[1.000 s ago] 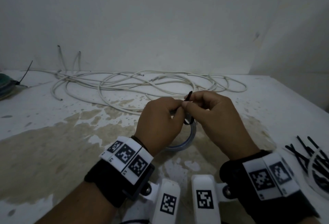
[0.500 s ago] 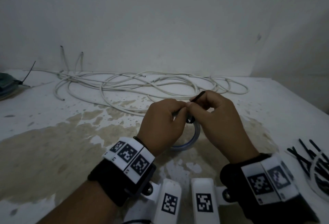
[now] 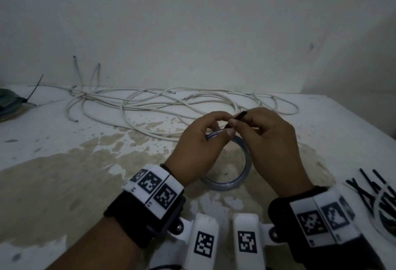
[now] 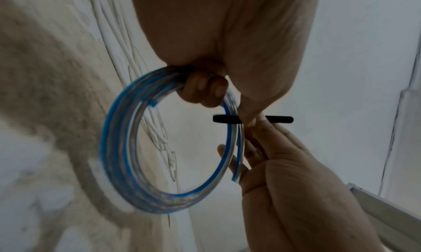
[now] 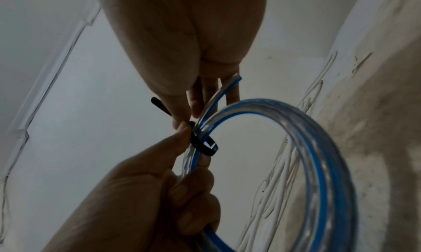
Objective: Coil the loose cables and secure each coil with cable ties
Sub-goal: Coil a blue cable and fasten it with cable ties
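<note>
Hands met over the worktop (image 3: 53, 141), yours, both busy with one coil (image 3: 246, 162) of clear tubing striped in blue. Your left hand (image 3: 199, 147) had its lower fingers curled around the top of the coil, and its thumb and forefinger pinched at a black cable tie (image 3: 240, 116) right where the two hands touched. Your right hand (image 3: 272, 141) pinched the same tie from the other side, thumb against forefinger, with its remaining fingers lying straight alongside the tubing.

In the left wrist view the cable tie (image 4: 252, 119) crossed the coil (image 4: 118, 147) level, one end poking out inside the ring and the other beyond your thumb. In the right wrist view the cable tie (image 5: 202, 144) wrapped around the strands just below your right hand's fingertips, its head sitting on the inner side of the coil (image 5: 318, 147); whether the tail was fully pulled through I could not tell. The coil hung below both hands, its lower edge close to the stained worktop; contact was not clear.

Beyond your knuckles lay a tangle of loose white cables (image 3: 150, 106), well apart from the coil. Spare black cable ties (image 3: 368, 186) lay just outside your right wrist, next to a white loop. Far out past your left hand sat a dark greenish bundle (image 3: 8, 104) at the worktop's edge.
</note>
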`<state>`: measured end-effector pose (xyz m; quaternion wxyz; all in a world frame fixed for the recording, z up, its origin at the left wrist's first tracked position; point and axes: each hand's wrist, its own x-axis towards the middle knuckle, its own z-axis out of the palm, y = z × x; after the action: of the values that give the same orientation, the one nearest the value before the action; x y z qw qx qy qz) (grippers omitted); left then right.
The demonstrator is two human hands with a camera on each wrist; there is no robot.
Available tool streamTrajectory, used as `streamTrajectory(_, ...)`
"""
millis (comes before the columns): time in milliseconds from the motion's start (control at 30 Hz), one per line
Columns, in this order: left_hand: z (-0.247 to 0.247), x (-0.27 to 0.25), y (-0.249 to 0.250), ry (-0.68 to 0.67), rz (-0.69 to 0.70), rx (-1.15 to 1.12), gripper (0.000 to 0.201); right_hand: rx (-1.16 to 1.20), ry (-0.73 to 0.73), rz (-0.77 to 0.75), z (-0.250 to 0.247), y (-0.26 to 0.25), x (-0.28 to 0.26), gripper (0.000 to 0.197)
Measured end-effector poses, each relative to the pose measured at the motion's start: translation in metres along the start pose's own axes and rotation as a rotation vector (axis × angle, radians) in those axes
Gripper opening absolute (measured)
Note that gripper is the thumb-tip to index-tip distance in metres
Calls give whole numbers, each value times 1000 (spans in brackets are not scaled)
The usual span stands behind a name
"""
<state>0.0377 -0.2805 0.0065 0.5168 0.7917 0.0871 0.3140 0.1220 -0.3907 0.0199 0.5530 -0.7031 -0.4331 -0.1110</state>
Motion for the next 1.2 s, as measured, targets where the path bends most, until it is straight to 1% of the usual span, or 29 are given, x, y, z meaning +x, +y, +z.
streamTrajectory(33,0,0,0,17,4,-13,17,-34,-9,-24,0,2,0,7)
streamTrajectory(133,-1,2,-3,45,21,-9,15,-92,-16,-122,0,3,2,10)
streamTrajectory(233,-3,2,-5,42,-5,35,10,-128,104,-261,-9,-5,4,6)
streamTrajectory(300,-4,2,-6,35,-25,51,11,-151,176,-308,-15,-8,5,5)
streamTrajectory(333,-4,3,-6,33,-25,53,11,-133,176,-288,-16,-7,5,5)
streamTrajectory(367,-4,2,-6,31,-30,50,12,-88,144,-234,-16,-7,6,5)
streamTrajectory(467,-3,1,-7,34,-51,56,12,83,14,-28,-11,-4,6,8)
streamTrajectory(533,-3,1,-7,34,-66,35,8,123,-75,29,-7,0,4,17)
streamTrajectory(567,-3,1,-7,29,-75,6,9,89,-120,33,-6,1,3,20)
streamTrajectory(633,-2,1,-4,12,-118,-51,12,-12,-167,4,-4,4,3,15)
streamTrajectory(700,0,1,0,-18,-208,-187,12,-56,-133,-40,-4,7,3,10)
streamTrajectory(767,-1,0,3,-60,-304,-346,14,-124,-63,-123,-4,9,5,9)
streamTrajectory(833,-2,0,5,-92,-346,-406,12,-173,-16,-179,-4,13,5,12)
streamTrajectory(900,-4,0,5,-93,-358,-366,13,-180,-18,-199,-2,15,5,14)
streamTrajectory(933,-5,0,4,-87,-337,-299,13,-177,-30,-200,-1,16,5,14)
streamTrajectory(967,-5,0,3,-81,-300,-186,13,-168,-43,-192,0,16,4,13)
streamTrajectory(1033,-6,0,0,-74,-195,109,12,-143,-71,-168,1,16,3,9)
streamTrajectory(1067,-6,0,-1,-70,-162,191,11,-137,-80,-155,2,15,2,9)
streamTrajectory(1100,-6,0,-2,-68,-154,202,11,-135,-82,-144,3,15,2,9)
streamTrajectory(1200,-4,-1,0,-115,-186,50,11,-100,-78,-110,3,13,1,15)
